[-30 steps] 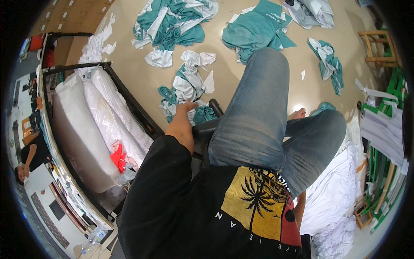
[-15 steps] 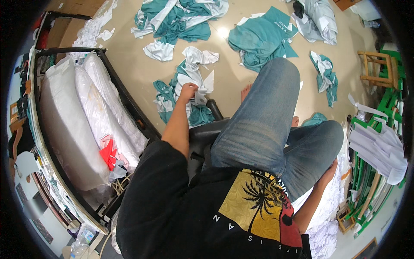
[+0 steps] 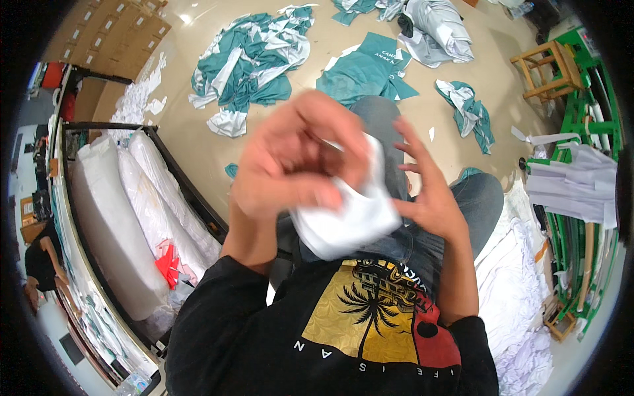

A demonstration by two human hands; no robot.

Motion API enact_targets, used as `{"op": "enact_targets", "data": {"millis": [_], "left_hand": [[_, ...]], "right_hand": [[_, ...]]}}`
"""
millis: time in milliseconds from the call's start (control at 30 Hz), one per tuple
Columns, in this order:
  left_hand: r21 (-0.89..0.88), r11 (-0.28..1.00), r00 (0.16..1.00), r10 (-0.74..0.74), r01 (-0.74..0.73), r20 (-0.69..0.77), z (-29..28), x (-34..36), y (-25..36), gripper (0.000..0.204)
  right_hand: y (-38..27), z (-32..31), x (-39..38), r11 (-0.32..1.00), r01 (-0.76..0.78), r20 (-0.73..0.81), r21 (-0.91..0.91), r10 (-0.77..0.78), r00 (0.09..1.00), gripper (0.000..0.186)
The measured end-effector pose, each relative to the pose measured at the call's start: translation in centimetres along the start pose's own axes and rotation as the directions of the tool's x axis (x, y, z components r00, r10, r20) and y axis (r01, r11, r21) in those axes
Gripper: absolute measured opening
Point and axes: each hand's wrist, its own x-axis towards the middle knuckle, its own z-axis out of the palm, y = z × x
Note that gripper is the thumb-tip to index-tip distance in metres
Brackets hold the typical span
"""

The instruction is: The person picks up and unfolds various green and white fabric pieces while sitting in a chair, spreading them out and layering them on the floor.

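My left hand (image 3: 300, 158), blurred and raised over my lap, is closed on a small white piece (image 3: 340, 228), which looks like cloth or paper, its fingers and thumb curled at its upper part. My right hand (image 3: 426, 198) is just right of the white piece, its fingers spread, with the thumb close to or touching the piece's edge. Below both are my jeans-clad legs (image 3: 472, 218).
Piles of teal and white fabric (image 3: 247, 56) lie on the floor (image 3: 172, 99). A black-framed rack (image 3: 179, 178) holds wrapped white rolls on the left; another person (image 3: 41, 261) is beyond it. A wooden stool (image 3: 548, 69), green frames (image 3: 594, 112) and white fabric (image 3: 508, 277) are at right.
My left hand has risen from low beside the seat to over my lap, now with the white piece. My right hand has come up from beside my right thigh, fingers spread.
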Motion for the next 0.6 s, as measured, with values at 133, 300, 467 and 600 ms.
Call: {"op": "enact_targets", "data": {"millis": [133,300,467,600], "left_hand": [[0.372,0.928,0.964,-0.105,0.007,0.243,2.8,4.3,-2.3,0.059],[0.973,0.12,0.844,-0.526,0.199,-0.108,1.0,0.4,-7.2,0.057],[0.978,0.1,0.884,-0.452,0.183,-0.119,-2.0,-3.4,-11.2,0.03],[0.857,0.288,0.835,-0.489,0.428,-0.252,-3.2,-1.6,-7.7,0.024]], "right_hand": [[-0.9,-2.0,-2.5,0.994,0.113,-0.007,-0.004,-0.113,0.994,0.06],[0.3,-7.1,-10.7,0.991,0.067,-0.28,0.117,-0.032,0.96,0.056],[4.8,-11.5,-21.4,0.943,0.16,-0.755,0.292,0.124,0.644,0.053],[6.4,-15.4,-28.8,0.922,0.299,-0.962,0.246,0.195,0.19,0.05]]}}
